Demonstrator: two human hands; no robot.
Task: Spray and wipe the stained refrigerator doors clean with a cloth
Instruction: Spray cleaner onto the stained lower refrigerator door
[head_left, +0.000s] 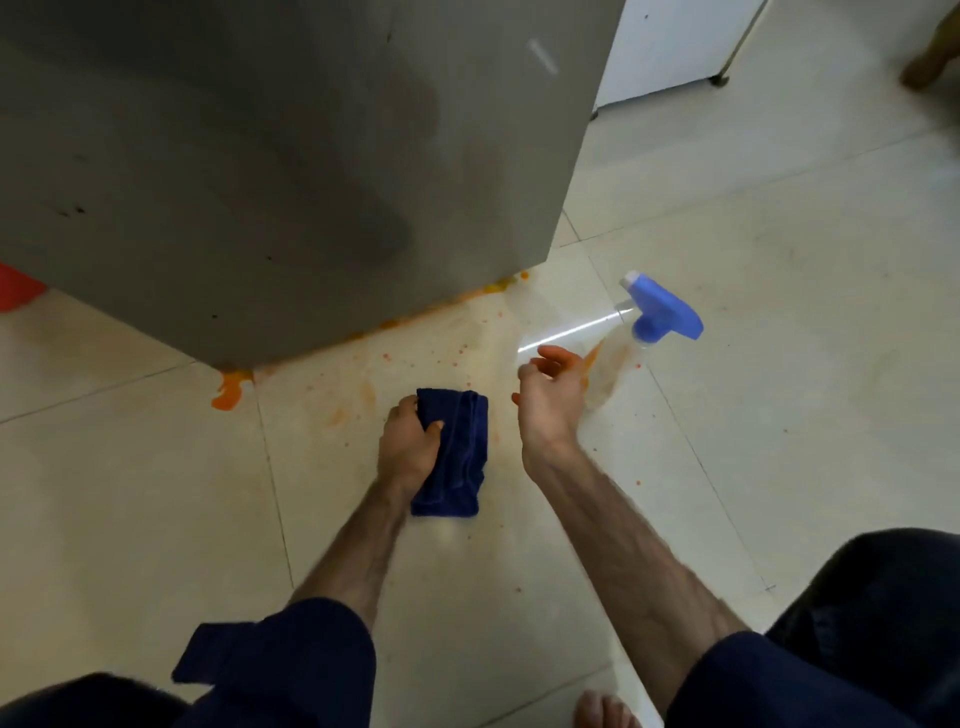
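Observation:
The grey refrigerator door fills the upper left, with a few small dark specks on it. My left hand grips a folded dark blue cloth low over the tiled floor. My right hand hangs beside it with fingers apart and nothing in it. A clear spray bottle with a blue trigger head stands on the floor just beyond and to the right of my right hand, not touched.
Orange spill and splatter runs along the fridge's base and across the pale tiles. A red object shows at the left edge, white furniture with a leg at the back right. My bare foot is at the bottom.

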